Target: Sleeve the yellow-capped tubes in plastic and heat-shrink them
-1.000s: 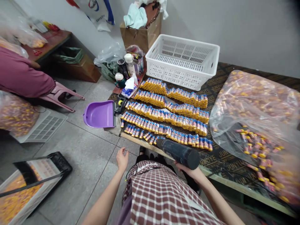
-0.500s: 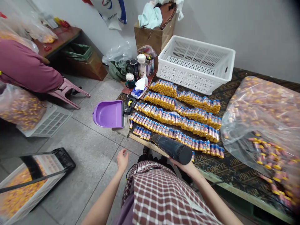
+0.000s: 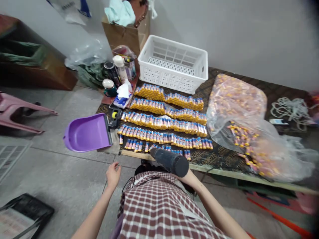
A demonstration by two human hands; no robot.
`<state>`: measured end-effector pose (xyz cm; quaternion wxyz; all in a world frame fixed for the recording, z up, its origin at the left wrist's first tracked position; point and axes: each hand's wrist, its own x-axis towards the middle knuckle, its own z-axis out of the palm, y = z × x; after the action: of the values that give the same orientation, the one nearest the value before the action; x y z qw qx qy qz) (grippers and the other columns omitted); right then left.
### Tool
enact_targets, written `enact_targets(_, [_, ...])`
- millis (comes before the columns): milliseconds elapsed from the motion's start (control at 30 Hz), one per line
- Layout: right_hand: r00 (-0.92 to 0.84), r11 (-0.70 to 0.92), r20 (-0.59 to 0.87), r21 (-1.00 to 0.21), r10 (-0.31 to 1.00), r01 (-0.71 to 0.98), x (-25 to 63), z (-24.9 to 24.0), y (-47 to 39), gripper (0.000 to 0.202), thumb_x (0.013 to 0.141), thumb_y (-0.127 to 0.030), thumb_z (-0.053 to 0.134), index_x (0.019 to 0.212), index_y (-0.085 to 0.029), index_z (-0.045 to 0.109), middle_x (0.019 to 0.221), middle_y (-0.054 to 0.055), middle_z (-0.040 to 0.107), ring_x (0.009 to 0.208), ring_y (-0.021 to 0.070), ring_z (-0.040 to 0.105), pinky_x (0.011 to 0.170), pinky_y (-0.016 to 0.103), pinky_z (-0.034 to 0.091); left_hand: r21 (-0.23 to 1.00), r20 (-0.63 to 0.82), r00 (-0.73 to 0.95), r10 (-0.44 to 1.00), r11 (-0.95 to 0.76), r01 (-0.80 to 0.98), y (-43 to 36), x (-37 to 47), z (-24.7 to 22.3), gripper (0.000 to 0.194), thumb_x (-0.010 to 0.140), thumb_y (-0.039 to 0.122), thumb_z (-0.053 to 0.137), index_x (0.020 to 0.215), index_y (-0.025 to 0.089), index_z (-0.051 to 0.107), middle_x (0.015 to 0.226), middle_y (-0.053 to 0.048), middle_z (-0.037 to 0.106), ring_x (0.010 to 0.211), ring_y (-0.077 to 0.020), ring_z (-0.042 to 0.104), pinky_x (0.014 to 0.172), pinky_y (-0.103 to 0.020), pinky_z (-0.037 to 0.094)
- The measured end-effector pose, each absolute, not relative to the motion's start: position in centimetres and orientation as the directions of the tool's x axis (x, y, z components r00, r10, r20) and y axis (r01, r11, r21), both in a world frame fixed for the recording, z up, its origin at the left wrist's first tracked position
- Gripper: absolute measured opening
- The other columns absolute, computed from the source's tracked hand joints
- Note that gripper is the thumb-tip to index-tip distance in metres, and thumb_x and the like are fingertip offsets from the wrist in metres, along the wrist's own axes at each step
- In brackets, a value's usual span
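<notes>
A black heat gun (image 3: pixel 170 161) is gripped in my right hand (image 3: pixel 187 178), whose fingers are mostly hidden beneath its body. Its narrow nozzle points to the upper left, over the front row of small wrapped tubes (image 3: pixel 149 135) with blue tops and yellow bottoms. Several rows of these tubes lie side by side on the dark printed board (image 3: pixel 199 161). My left hand (image 3: pixel 114 174) hangs over the floor to the left of my checked apron (image 3: pixel 154 205), fingers loosely curled and apart, with nothing visible in it.
Behind the rows stands a white plastic crate (image 3: pixel 171 74). Right of them lies a clear bag (image 3: pixel 236 96) with loose tubes spilling out, then a coiled white cable (image 3: pixel 290 111). A purple dustpan (image 3: pixel 87 132) juts out at the board's left, below bottles (image 3: pixel 121 68) and tissues (image 3: pixel 123 96).
My view has swung to the right, so the board and crate appear farther left and the coiled cable has come into sight. The heat gun stays in my right hand.
</notes>
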<state>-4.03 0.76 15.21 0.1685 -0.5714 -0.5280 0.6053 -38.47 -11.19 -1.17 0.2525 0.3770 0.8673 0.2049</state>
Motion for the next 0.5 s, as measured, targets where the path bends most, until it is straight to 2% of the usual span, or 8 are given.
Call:
enact_targets(167, [0.037,-0.598,-0.674,-0.628,0.738,0.498,5.0,15.0,-3.2,0.028,0.056,-0.043,0.07,0.064,-0.017,0.065,0.055,0.004,0.062,0.055,0.0186,0.057,0.058,0.032,0.049,0.538,-0.242,-0.383,0.891,0.452,0.711,-7.0,-34.9,0.1,0.025,0.077,0.026,0.043,0.093,0.018,0.059,0.097,-0.012,0.064,0.093,-0.026,0.059,0.086,-0.04,0.046])
enact_targets(233, [0.106,-0.655,-0.695,-0.602,0.712,0.457,8.4,14.6,-4.3,0.031,0.059,-0.045,0.067,0.069,-0.015,0.066,0.053,0.003,0.06,0.048,0.0154,0.053,0.051,0.028,0.044,0.538,-0.23,-0.247,0.941,0.335,0.774,-4.9,-31.5,0.9,0.026,0.08,0.023,0.041,0.098,0.017,0.059,0.1,-0.012,0.064,0.098,-0.0245,0.058,0.089,-0.037,0.045])
enact_targets(333, [0.112,-0.674,-0.693,-0.63,0.712,0.385,13.1,14.2,-5.0,0.031,0.061,-0.043,0.065,0.075,-0.015,0.066,0.051,0.001,0.059,0.045,0.0134,0.05,0.046,0.026,0.04,0.571,-0.236,-0.081,0.968,0.206,0.795,-1.9,-25.0,1.7,0.025,0.081,0.021,0.044,0.101,0.022,0.059,0.105,-0.006,0.064,0.102,-0.0185,0.056,0.092,-0.029,0.042])
enact_targets(400, [0.097,-0.678,-0.697,-0.642,0.71,0.358,16.1,14.0,-5.1,0.03,0.06,-0.042,0.065,0.074,-0.015,0.066,0.05,0.001,0.058,0.045,0.0135,0.05,0.045,0.025,0.04,0.577,-0.248,-0.004,0.969,0.151,0.802,-0.3,-20.4,1.7,0.023,0.08,0.025,0.05,0.101,0.025,0.059,0.105,-0.003,0.064,0.104,-0.0166,0.056,0.092,-0.026,0.041])
enact_targets(500, [0.095,-0.681,-0.704,-0.632,0.704,0.37,20.5,14.0,-4.6,0.03,0.06,-0.042,0.065,0.075,-0.015,0.066,0.049,0.001,0.058,0.044,0.0137,0.05,0.046,0.026,0.04,0.516,-0.296,-0.047,0.954,0.201,0.833,1.6,-14.8,1.3,0.026,0.079,0.033,0.054,0.101,0.021,0.059,0.102,-0.009,0.063,0.1,-0.0223,0.058,0.086,-0.031,0.044])
